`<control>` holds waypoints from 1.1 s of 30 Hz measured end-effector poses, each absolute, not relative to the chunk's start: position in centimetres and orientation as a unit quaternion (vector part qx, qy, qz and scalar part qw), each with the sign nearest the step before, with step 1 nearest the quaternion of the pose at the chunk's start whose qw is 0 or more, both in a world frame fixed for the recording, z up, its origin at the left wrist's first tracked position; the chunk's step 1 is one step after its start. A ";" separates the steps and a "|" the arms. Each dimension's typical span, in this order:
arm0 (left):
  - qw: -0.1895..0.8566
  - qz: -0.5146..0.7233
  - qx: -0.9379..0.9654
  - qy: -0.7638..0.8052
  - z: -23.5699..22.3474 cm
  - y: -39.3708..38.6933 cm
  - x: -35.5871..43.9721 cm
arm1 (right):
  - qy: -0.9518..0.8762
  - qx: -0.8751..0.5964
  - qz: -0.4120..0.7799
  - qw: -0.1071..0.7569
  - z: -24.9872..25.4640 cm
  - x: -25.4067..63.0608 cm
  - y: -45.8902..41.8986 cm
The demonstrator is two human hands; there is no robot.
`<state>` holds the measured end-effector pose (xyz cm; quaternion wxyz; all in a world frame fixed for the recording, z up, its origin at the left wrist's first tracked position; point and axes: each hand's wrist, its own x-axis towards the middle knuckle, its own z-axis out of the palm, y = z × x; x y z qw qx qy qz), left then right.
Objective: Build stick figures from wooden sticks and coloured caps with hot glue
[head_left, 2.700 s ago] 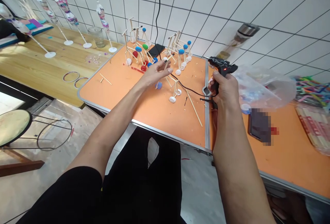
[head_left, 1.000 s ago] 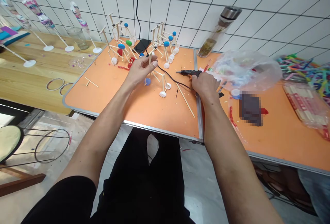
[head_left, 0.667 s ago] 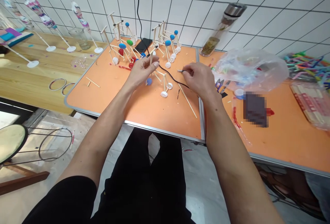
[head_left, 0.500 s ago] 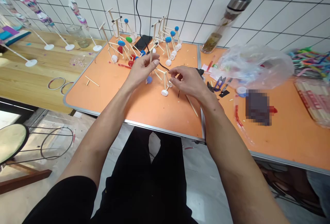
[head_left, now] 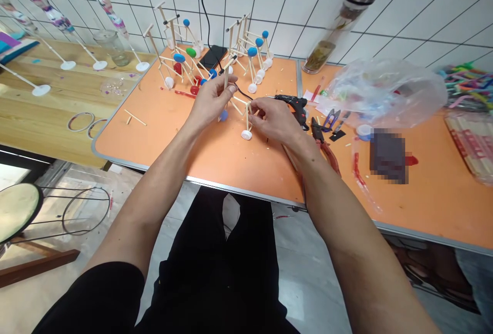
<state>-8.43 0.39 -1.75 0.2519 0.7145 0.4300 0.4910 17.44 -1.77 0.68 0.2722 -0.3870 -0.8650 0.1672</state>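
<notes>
So, frame in hand: a wooden stick frame point(head_left: 239, 111) between both hands, its white cap foot point(head_left: 246, 135) down on the orange desk point(head_left: 181, 139).
Left hand point(head_left: 210, 105): fingers point(head_left: 231, 92) curled around the frame's upright stick, holding it.
Right hand point(head_left: 273, 123): fingers point(head_left: 256, 113) closed narrow, pinched on the frame's lower sticks.
Nearby: one hot glue gun point(head_left: 290, 103) just beside the right hand; its black cord point(head_left: 242, 93) past the left fingers; one blue ball point(head_left: 224, 115) at the frame's left end.
Counts: two clusters of stick frames point(head_left: 246, 41) at the desk's back; one red-handled pliers point(head_left: 325, 149); one snips point(head_left: 329, 120); one clear plastic bag point(head_left: 385, 93).
</notes>
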 end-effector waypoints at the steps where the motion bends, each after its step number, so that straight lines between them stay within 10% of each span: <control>1: 0.258 0.493 0.710 0.432 -1.6 0.3 -8.3 | -0.864 -0.391 0.168 0.269 0.8 17.4 -1.9; 33: 0.252 0.511 0.681 0.460 -0.8 -0.7 -7.9 | -0.861 -0.397 0.160 0.275 1.2 17.2 -2.3</control>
